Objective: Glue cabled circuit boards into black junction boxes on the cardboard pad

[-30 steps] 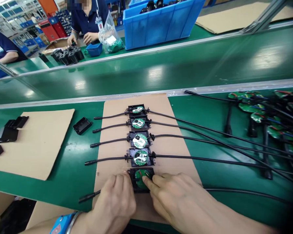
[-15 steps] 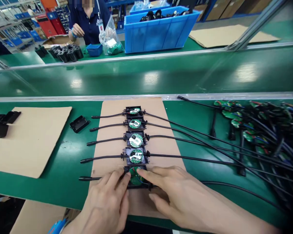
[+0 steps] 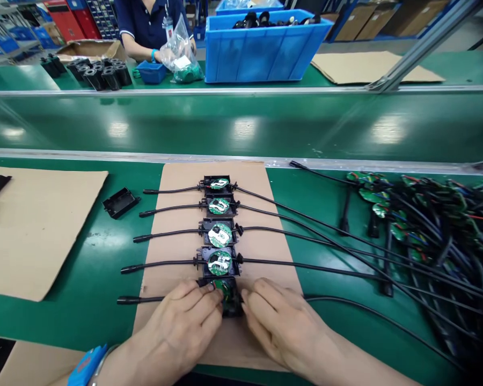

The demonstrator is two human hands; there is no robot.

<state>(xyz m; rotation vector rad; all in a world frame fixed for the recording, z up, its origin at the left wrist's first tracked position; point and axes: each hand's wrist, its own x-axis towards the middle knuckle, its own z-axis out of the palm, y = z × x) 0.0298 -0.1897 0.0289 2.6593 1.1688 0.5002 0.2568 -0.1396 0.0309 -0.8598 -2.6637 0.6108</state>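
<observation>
The nearest black plastic case (image 3: 232, 306) lies on a cardboard sheet (image 3: 261, 214) with a green circuit board (image 3: 224, 288) inside, partly covered by fingers. My left hand (image 3: 185, 321) is closed over the case's left side, its fingertips pressed at the board's edge. At the case's right end, my right hand (image 3: 276, 321) pinches the black cable (image 3: 358, 303), though the gripped part is hidden. A short lead with a black plug (image 3: 129, 300) runs out to the left under my left hand. Beyond lie several matching cases in a column, the closest an open case (image 3: 236, 262) with a round board.
A heap of cabled circuit boards (image 3: 438, 230) covers the right side. At left are a loose black case (image 3: 121, 202) and another cardboard sheet (image 3: 36, 230). Across the green line, a co-worker (image 3: 148, 32) is near a large blue bin (image 3: 265, 51).
My right fingers, earlier stretched over the board, have drawn back and curled at the case's right end. My left fingers stay on its left side. The view has shifted slightly.
</observation>
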